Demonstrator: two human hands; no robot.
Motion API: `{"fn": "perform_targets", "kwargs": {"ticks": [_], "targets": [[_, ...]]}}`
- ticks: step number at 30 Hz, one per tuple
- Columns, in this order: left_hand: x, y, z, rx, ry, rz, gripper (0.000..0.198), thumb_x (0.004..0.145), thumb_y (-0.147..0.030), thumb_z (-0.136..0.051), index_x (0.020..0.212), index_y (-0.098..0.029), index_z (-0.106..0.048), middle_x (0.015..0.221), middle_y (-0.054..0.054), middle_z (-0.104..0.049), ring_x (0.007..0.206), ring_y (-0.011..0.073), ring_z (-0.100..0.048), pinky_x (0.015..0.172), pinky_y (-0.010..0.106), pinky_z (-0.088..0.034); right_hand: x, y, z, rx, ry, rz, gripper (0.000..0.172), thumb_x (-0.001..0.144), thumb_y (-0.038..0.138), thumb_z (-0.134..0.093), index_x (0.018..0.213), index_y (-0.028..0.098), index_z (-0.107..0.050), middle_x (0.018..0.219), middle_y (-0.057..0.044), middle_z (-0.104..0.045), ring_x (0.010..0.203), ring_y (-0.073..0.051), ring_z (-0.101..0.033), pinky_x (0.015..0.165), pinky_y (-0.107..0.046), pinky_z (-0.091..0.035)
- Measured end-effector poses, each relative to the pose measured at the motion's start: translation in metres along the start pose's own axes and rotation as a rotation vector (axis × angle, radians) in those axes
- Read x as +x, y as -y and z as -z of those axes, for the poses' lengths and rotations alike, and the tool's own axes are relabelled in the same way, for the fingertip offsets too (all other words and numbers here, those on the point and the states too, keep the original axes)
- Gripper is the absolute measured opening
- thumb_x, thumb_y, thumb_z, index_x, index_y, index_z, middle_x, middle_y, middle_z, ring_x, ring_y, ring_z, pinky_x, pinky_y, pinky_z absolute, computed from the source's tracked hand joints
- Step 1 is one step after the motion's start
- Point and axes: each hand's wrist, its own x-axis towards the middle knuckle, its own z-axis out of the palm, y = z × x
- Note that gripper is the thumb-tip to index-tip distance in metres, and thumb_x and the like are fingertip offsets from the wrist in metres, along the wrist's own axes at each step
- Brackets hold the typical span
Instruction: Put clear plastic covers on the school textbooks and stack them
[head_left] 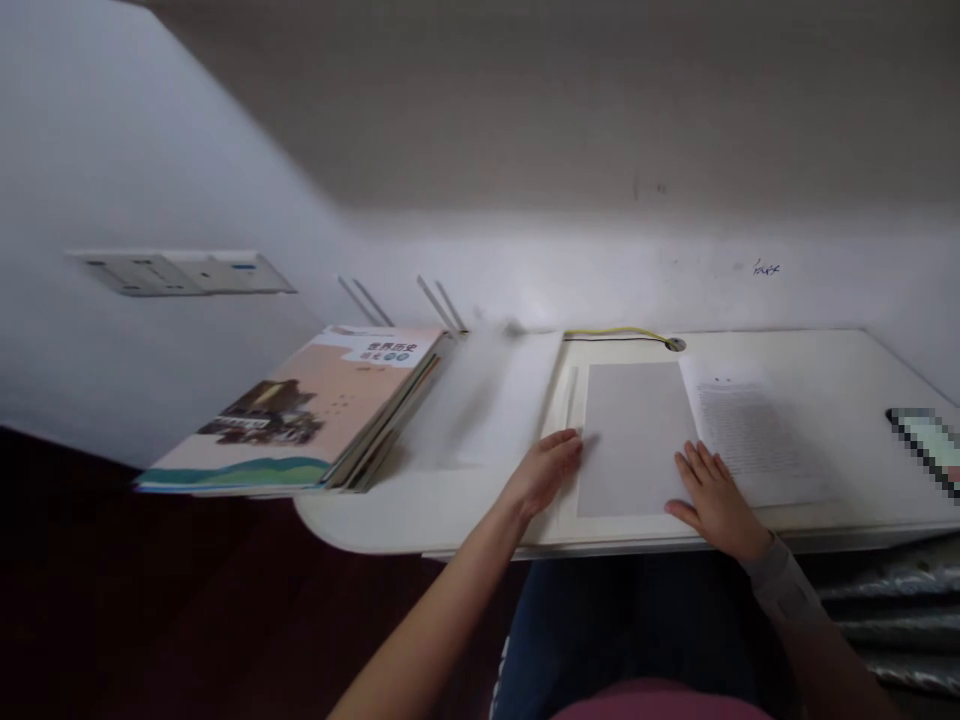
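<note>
My left grip [544, 473] and right grip [714, 500] lie open, unclamped, at the edges of a grey sheet [634, 440], with a printed page [750, 430] beside it.

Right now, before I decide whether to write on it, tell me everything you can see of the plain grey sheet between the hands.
The grey sheet is a plain rectangle, paper or thin card by its look, with no print showing on its face. It lies flat, its long sides running away from the person, on a pale cream board. Its right edge meets a printed page, though any overlap cannot be told. The left hand touches its left edge with the fingertips, and the fingers of the right hand rest at its right edge.
</note>
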Motion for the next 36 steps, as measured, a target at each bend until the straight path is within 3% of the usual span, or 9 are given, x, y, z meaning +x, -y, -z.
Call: {"fn": "perform_targets", "kwargs": {"ticks": [4, 9, 16, 19, 22, 26, 29, 32, 36], "targets": [[0.003, -0.012, 0.003, -0.094, 0.03, 0.07, 0.03, 0.069, -0.031, -0.069, 0.091, -0.014, -0.058, 0.084, 0.006, -0.064, 0.072, 0.0106, -0.06, 0.07, 0.024, -0.048, -0.001, 0.005, -0.001, 0.002, 0.001, -0.015, 0.073, 0.089, 0.06, -0.033, 0.136, 0.005, -0.04, 0.144, -0.023, -0.034, 0.137, -0.033, -0.023, 0.106, -0.051, -0.028], [0.0, -0.009, -0.001, 0.138, 0.152, 0.064, 0.036, 0.066, -0.039, -0.071, 0.087, -0.013, -0.061, 0.055, -0.006, -0.051, 0.045, 0.0054, -0.043, 0.043, 0.018, -0.031, -0.002, 0.011, 0.002, 0.032, 0.021, -0.018, 0.075, 0.087, 0.062, -0.035, 0.137, 0.005, -0.039, 0.145, -0.024, -0.031, 0.137, -0.034, -0.021, 0.107, -0.052, -0.026], [-0.008, -0.049, -0.035, 0.086, 0.221, -0.07, 0.034, 0.066, -0.042, -0.066, 0.082, -0.013, -0.059, 0.066, 0.002, -0.063, 0.057, 0.0137, -0.056, 0.054, 0.023, -0.041, 0.004, 0.038, 0.016, 0.221, 0.042, -0.07, 0.078, 0.082, 0.06, -0.048, 0.141, 0.011, -0.033, 0.146, -0.02, -0.033, 0.138, -0.032, -0.021, 0.109, -0.054, -0.021], [-0.013, -0.077, -0.074, 0.187, 0.244, -0.22, 0.028, 0.072, -0.041, -0.06, 0.079, -0.014, -0.059, 0.063, 0.0, -0.06, 0.054, 0.0118, -0.052, 0.052, 0.023, -0.04, 0.009, 0.051, 0.025, 0.489, -0.13, -0.192, 0.076, 0.083, 0.054, -0.051, 0.142, 0.011, -0.03, 0.14, -0.02, -0.042, 0.132, -0.03, -0.034, 0.107, -0.052, -0.028], [-0.024, -0.093, -0.12, 0.359, 0.335, -0.418, 0.03, 0.082, -0.04, -0.051, 0.088, -0.014, -0.063, 0.065, 0.0, -0.061, 0.061, 0.0139, -0.056, 0.06, 0.026, -0.045, 0.011, 0.055, 0.029, 0.856, -0.424, -0.486, 0.057, 0.088, 0.046, -0.044, 0.133, 0.012, -0.043, 0.122, -0.017, -0.06, 0.118, -0.028, -0.051, 0.098, -0.046, -0.041], [-0.035, -0.078, -0.148, 0.514, 0.443, -0.674, 0.045, 0.092, -0.042, -0.035, 0.124, -0.015, -0.052, 0.098, 0.008, -0.068, 0.093, 0.019, -0.061, 0.088, 0.035, -0.045, 0.008, 0.048, 0.028, 1.23, -0.755, -0.868, 0.051, 0.089, 0.048, -0.042, 0.123, 0.01, -0.052, 0.117, -0.016, -0.063, 0.111, -0.027, -0.057, 0.092, -0.042, -0.047], [-0.025, -0.04, -0.128, 0.767, 0.16, -0.855, 0.046, 0.091, -0.043, -0.038, 0.125, -0.014, -0.052, 0.125, 0.014, -0.057, 0.118, 0.0256, -0.049, 0.102, 0.045, -0.035, 0.0, 0.037, 0.024, 1.307, -0.87, -0.972, 0.054, 0.091, 0.047, -0.037, 0.132, 0.011, -0.043, 0.127, -0.017, -0.057, 0.112, -0.026, -0.058, 0.088, -0.039, -0.052], [-0.005, 0.007, -0.084, 1.002, -0.205, -0.766, 0.048, 0.09, -0.043, -0.04, 0.127, -0.014, -0.049, 0.134, 0.019, -0.048, 0.129, 0.0339, -0.037, 0.104, 0.059, -0.027, -0.015, 0.021, 0.018, 1.035, -0.816, -0.945, 0.05, 0.093, 0.039, -0.033, 0.13, 0.009, -0.046, 0.119, -0.019, -0.062, 0.105, -0.025, -0.062, 0.085, -0.039, -0.054], [0.009, 0.051, -0.03, 1.064, -0.32, -0.655, 0.062, 0.089, -0.05, -0.038, 0.136, -0.009, -0.036, 0.14, 0.024, -0.039, 0.134, 0.0355, -0.029, 0.103, 0.058, -0.032, -0.031, -0.004, 0.011, 0.586, -0.648, -0.797, 0.035, 0.088, 0.029, -0.042, 0.101, 0.005, -0.065, 0.098, -0.016, -0.071, 0.094, -0.021, -0.067, 0.084, -0.036, -0.053]]}}
